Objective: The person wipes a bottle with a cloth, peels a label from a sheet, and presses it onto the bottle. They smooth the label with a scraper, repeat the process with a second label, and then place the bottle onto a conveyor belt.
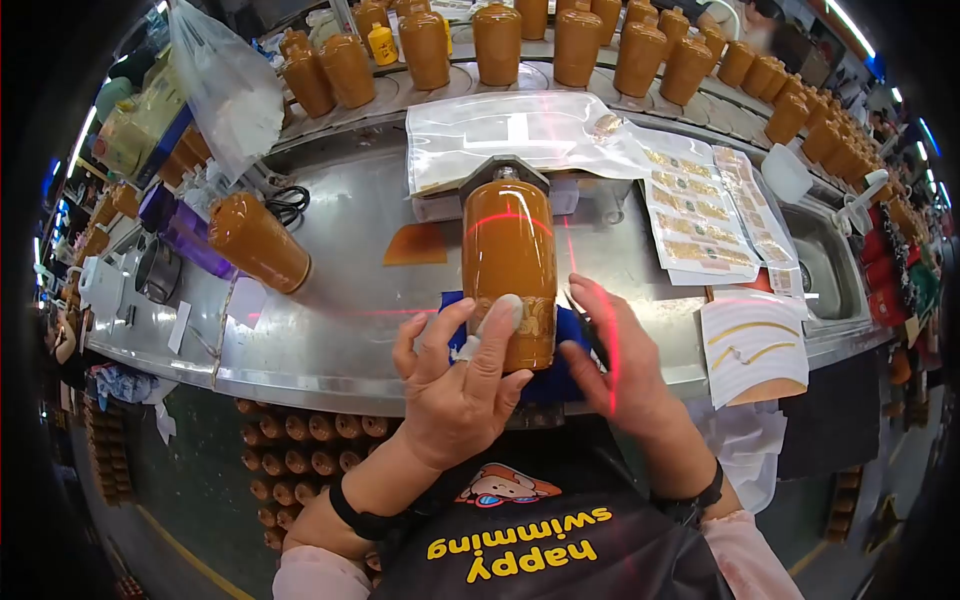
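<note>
Watching remotely, I see my left grip (457,395) spread wide, one white-tipped finger resting on the near end of the brown bottle (510,255), which lies at its 1 o'clock, long axis running 12 to 6. My right grip (625,355), half open, sits just beside, bottle at its 10; I can't tell whether it holds anything. A dark holder (540,178) blocks the bottle's 12 o'clock end. On the metal surface (350,310), another bottle (258,245) stands at the left grip's 10, gold-label sheets (700,215) at the right's 1.
</note>
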The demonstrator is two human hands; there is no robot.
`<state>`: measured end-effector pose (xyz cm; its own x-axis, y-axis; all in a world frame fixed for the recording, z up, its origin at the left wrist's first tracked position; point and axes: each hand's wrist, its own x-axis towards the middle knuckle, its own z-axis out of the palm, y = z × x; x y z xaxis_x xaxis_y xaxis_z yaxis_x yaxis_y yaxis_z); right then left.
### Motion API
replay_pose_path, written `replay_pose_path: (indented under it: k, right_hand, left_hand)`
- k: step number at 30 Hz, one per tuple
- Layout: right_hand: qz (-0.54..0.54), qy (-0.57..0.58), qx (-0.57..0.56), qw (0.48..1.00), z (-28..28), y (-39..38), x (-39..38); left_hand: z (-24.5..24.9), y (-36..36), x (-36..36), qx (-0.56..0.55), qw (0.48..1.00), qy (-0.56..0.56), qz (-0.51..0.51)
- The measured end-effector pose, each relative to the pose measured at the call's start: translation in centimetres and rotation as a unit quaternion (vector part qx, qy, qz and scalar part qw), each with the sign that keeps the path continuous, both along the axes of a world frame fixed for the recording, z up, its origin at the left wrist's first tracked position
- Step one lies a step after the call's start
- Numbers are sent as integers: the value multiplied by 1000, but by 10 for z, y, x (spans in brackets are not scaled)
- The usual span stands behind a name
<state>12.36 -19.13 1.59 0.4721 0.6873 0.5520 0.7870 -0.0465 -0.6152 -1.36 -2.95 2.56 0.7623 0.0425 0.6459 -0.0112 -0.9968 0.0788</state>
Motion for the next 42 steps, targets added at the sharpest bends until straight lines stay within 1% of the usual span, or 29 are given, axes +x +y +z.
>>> replay_pose_path:
  k: [2, 3, 5, 7, 10, 11, 14, 15, 18, 19, 21, 22, 23, 24, 25, 26, 27, 28, 29, 30, 31, 32, 34, 35, 38, 39, 41, 42]
  right_hand:
    - [-24, 43, 27, 998, 4, -3, 5]
    - [-49, 3, 56, 997, 13, 3, 5]
    - [-5, -96, 47, 994, 29, 15, 11]
    - [28, -213, 28, 976, 42, 26, 13]
    - [174, -145, -62, 972, 67, 28, 5]
    - [210, -89, -112, 967, 74, 31, 10]
    - [71, -83, -72, 991, 62, 65, 39]
    - [-28, -126, -58, 990, 72, 72, 37]
    - [179, -152, -98, 967, 82, 66, 17]
    - [232, -123, -120, 957, 85, 59, 8]
    - [110, -186, -77, 973, 77, 50, 9]
    - [46, -217, -54, 974, 71, 43, 11]
    - [17, -265, -51, 963, 63, 36, 14]
    - [82, -191, -50, 977, 61, 29, 11]
    - [147, -112, -49, 982, 58, 22, 4]
    - [210, -31, -46, 976, 55, 15, -1]
    - [215, 6, -55, 975, 52, 7, 1]
    - [152, 108, -46, 981, 48, 4, -1]
    - [87, 208, -36, 974, 43, 1, -2]
    - [24, 304, -25, 952, 38, -2, -3]
    - [27, 398, 54, 915, 31, 3, -7]
    - [21, 373, 66, 925, 24, 9, -10]
    - [5, 320, 95, 943, 8, 19, -10]
    - [-8, 331, 89, 940, -2, 20, -8]
    - [-115, 395, 70, 909, -25, 3, 7]
    - [-96, 438, 105, 888, -17, 2, 2]
    - [-44, 434, 128, 891, 2, 11, -12]
    - [-19, 429, 142, 892, 7, 17, -18]
  left_hand:
    - [-6, 3, -2, -26, 1000, -9, 3]
    - [-8, 5, -4, -41, 999, -16, 2]
    - [-12, 6, -5, -71, 997, -33, -2]
    - [-17, 8, -6, -107, 994, -38, 7]
    - [-28, 15, -5, -149, 987, -52, 6]
    - [-32, 15, -8, -165, 985, -53, 5]
    - [-33, 17, -6, -174, 984, -25, 6]
    - [-32, 16, -5, -182, 983, -23, 7]
    - [-29, 15, -2, -196, 980, -19, 6]
    - [-29, 17, 2, -193, 981, -20, -2]
    - [-34, 21, 5, -180, 984, -11, -5]
    - [-39, 22, 5, -197, 980, -8, -12]
    - [-44, 24, 4, -211, 977, -5, -19]
    - [-46, 27, 4, -223, 975, -3, -23]
    - [-47, 30, 3, -228, 973, 24, -39]
    - [-46, 28, 2, -216, 976, 33, -22]
    - [-42, 25, 1, -203, 978, 41, -5]
    - [-36, 22, 0, -188, 981, 48, 13]
    - [-27, 18, 4, -181, 983, 10, 4]
    - [-26, 19, 7, -161, 987, 15, 3]
    - [-26, 18, 9, -141, 990, 21, 1]
    - [-28, 17, 10, -121, 992, 29, -1]
    - [-39, 22, 9, -151, 987, 45, -8]
    - [-44, 24, 6, -166, 985, 54, -9]
    - [-46, 26, -3, -209, 975, 79, -10]
    - [-40, 23, -5, -179, 982, 54, -12]
    - [-23, 11, -8, -119, 992, 15, -24]
    - [-24, 8, -7, -88, 995, 17, -39]
